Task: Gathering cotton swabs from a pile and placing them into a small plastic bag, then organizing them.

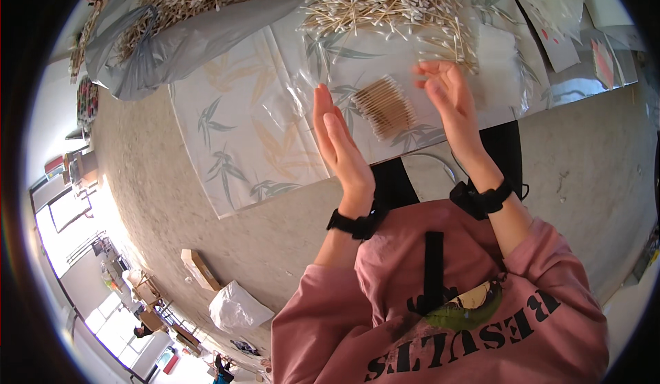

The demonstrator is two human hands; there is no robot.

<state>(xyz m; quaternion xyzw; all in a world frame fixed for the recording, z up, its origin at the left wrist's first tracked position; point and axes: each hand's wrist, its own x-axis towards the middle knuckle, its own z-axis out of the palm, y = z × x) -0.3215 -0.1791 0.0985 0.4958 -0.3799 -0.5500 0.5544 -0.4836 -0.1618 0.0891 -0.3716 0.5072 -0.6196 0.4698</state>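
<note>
Between my hands, a neat flat row of cotton swabs (383, 107) lies on the patterned tablecloth (240, 171), with wooden sticks side by side. My left hand (338, 140) is held on edge just left of the row, fingers stretched out and holding nothing. To the right of the row is my right hand (452, 102), its fingers bent and apart from the thumb, the fingertips slightly blurred; nothing shows in it. A clear plastic bag (285, 105) lies flat beside my left fingertips. Beyond my hands spreads a loose heap of cotton swabs (385, 6).
A grey plastic bag (206, 37) full of swabs sits at the far left. A stack of clear bags (498, 61) lies right of my right hand. On the floor are a white sack (237, 308) and a cardboard box (199, 270). The table's near edge crosses below my hands.
</note>
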